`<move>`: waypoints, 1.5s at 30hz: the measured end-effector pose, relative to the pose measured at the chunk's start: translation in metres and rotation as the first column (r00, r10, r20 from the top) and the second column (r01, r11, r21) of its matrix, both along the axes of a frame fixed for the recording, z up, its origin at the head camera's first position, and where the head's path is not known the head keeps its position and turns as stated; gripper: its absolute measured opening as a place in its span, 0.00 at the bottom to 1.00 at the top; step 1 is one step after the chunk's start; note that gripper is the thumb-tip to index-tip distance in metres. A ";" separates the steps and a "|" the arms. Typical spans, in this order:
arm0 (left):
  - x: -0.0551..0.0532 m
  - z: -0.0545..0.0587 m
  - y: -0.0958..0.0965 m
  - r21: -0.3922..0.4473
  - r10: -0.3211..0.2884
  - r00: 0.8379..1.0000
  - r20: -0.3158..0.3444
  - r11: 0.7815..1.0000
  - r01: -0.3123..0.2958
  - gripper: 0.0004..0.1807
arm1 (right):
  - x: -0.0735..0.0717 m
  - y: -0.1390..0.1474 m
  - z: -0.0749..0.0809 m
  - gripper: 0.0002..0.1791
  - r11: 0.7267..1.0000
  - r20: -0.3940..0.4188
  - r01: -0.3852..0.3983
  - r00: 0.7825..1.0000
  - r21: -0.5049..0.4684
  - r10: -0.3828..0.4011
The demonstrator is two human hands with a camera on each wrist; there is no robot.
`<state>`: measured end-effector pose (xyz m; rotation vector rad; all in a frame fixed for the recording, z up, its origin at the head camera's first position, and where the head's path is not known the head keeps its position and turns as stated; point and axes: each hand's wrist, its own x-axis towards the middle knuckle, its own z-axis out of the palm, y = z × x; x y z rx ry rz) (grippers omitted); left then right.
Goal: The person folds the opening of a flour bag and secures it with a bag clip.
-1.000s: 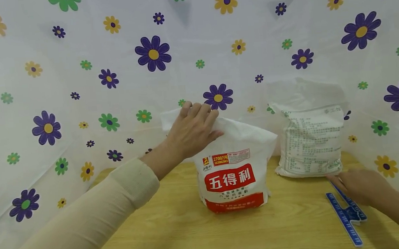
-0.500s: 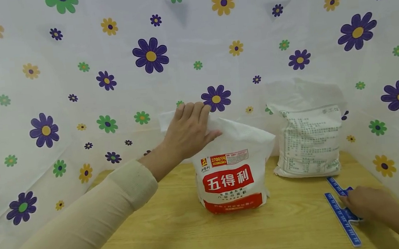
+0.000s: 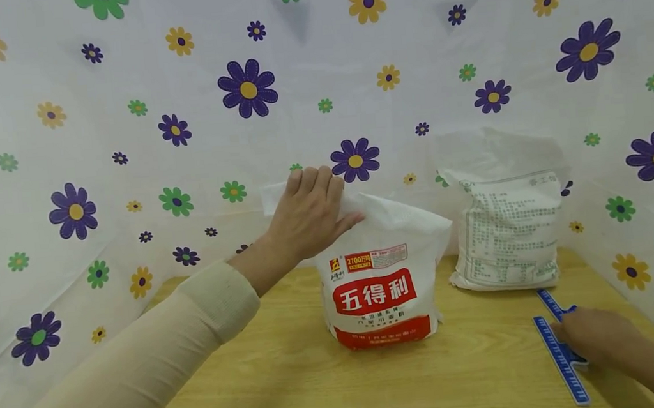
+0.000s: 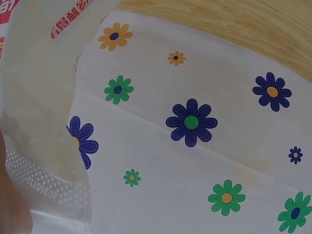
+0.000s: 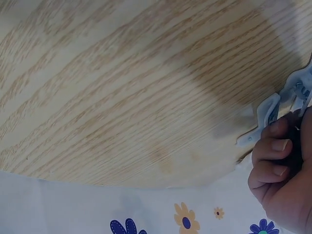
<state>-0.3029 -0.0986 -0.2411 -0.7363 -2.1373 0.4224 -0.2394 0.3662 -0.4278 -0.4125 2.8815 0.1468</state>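
Observation:
My left hand grips the gathered top of a white and red flour bag that stands upright on the table. In the left wrist view, part of the same hand shows beside the bag's translucent plastic. At the right, two blue sealing clips with long ruled bars lie side by side: the nearer clip and the farther clip, partly covered by my right hand. Its fingers curl at a clip's handle in the right wrist view; the thumb is hidden there.
A second white bag with green print stands at the back right, its top loose and translucent. The wooden table is enclosed by a flower-patterned white sheet at the back and sides.
My right hand has come back from beside the second bag's base to the clips, and its fingers now close on one. The left hand keeps its grip on the flour bag.

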 end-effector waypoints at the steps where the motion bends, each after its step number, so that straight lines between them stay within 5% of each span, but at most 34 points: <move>1: 0.000 0.000 0.000 -0.002 0.000 1.000 0.002 1.000 0.000 0.32 | 0.000 -0.002 0.000 0.16 1.000 -0.002 0.013 1.000 -0.013 -0.013; 7: 0.003 -0.001 -0.002 -0.015 0.015 1.000 0.021 1.000 -0.014 0.32 | 0.001 -0.013 0.000 0.20 0.998 -0.018 0.040 0.999 -0.041 -0.041; 21: 0.001 0.000 -0.004 -0.014 0.004 1.000 0.024 1.000 -0.003 0.32 | -0.001 -0.039 0.019 0.18 0.990 -0.182 -0.074 0.982 -0.122 0.051; 32: -0.001 -0.001 -0.001 -0.006 -0.014 0.999 0.033 1.000 0.014 0.31 | -0.001 -0.039 0.022 0.16 0.962 -0.386 -0.181 0.918 -0.203 0.091; 35: -0.001 -0.002 0.000 -0.011 -0.012 0.999 0.030 1.000 0.013 0.30 | 0.000 -0.039 0.020 0.15 0.939 -0.475 -0.265 0.869 -0.220 0.134; 40: -0.001 -0.003 0.001 -0.016 -0.007 1.000 0.028 1.000 0.008 0.30 | -0.004 -0.040 0.019 0.15 0.883 -0.673 -0.431 0.711 -0.185 0.206; 42: -0.001 -0.003 0.001 -0.018 -0.004 1.000 0.023 1.000 0.004 0.30 | -0.007 -0.042 0.021 0.17 0.869 -0.715 -0.463 0.666 -0.173 0.213; 45: -0.002 -0.003 0.000 -0.020 0.001 1.000 0.020 1.000 -0.001 0.30 | -0.011 -0.045 0.024 0.21 0.865 -0.725 -0.467 0.658 -0.182 0.202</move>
